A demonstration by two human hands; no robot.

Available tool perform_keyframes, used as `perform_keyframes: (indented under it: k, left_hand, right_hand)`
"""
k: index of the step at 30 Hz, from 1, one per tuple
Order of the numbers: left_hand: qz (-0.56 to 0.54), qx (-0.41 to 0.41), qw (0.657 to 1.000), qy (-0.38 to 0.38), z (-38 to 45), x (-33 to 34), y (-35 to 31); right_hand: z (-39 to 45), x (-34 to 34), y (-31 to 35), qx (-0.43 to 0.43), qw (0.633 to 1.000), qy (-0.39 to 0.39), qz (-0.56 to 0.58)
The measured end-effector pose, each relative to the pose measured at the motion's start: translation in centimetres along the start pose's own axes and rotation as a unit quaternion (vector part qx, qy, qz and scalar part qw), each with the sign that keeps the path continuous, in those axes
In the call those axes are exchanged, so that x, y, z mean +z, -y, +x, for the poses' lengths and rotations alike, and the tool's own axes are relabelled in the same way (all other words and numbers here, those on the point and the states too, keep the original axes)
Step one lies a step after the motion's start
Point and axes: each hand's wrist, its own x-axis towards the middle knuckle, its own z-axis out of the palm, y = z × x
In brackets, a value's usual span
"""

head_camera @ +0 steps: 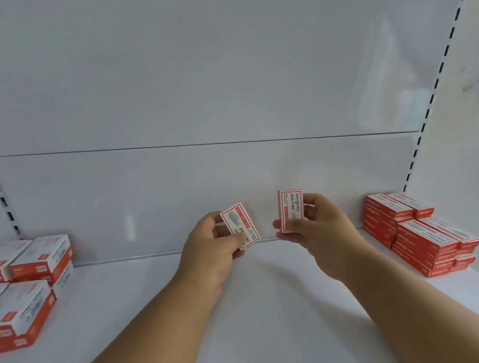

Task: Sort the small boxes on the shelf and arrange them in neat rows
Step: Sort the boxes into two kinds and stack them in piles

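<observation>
Small boxes are the job: one box (240, 225) is pinched in the left hand (210, 246), another box (290, 210) is pinched in the right hand (315, 232), both held up above the middle of the shelf (265, 315), near the back wall (190, 96). A loose pinch could let a box slip and fall. A wide swing could knock the red stack (418, 234) on the right or the white and red boxes (17, 286) on the left. Between those piles the shelf shows plenty of bare room. The red stack sits close to the shelf's right edge.
</observation>
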Motion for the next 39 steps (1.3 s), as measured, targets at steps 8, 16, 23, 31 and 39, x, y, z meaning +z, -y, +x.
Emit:
perform_keyframes:
  k: [8,16,23,31,39]
  left_hand:
    - [0.060,0.032,0.997,0.048,-1.5,1.2,-0.6]
    - [0.126,0.061,0.985,0.100,-6.7,7.6,-3.8]
    - [0.119,0.020,0.985,0.126,-8.2,19.0,-3.9]
    - [0.222,0.011,0.973,0.068,-6.5,25.5,-1.2]
    - [0.377,0.096,0.921,0.038,-6.2,26.9,-1.5]
  right_hand:
    - [-2.1,0.0,2.3,-0.012,0.996,-0.042,-0.082]
    - [-6.1,-6.6,7.2,-0.072,0.943,-0.166,-0.278]
    - [-5.4,-17.6,11.3,-0.080,0.885,-0.266,-0.373]
    - [-2.6,-23.5,8.6,-0.037,0.845,-0.150,-0.512]
    - [-1.3,-23.4,9.5,-0.070,0.763,-0.075,-0.639]
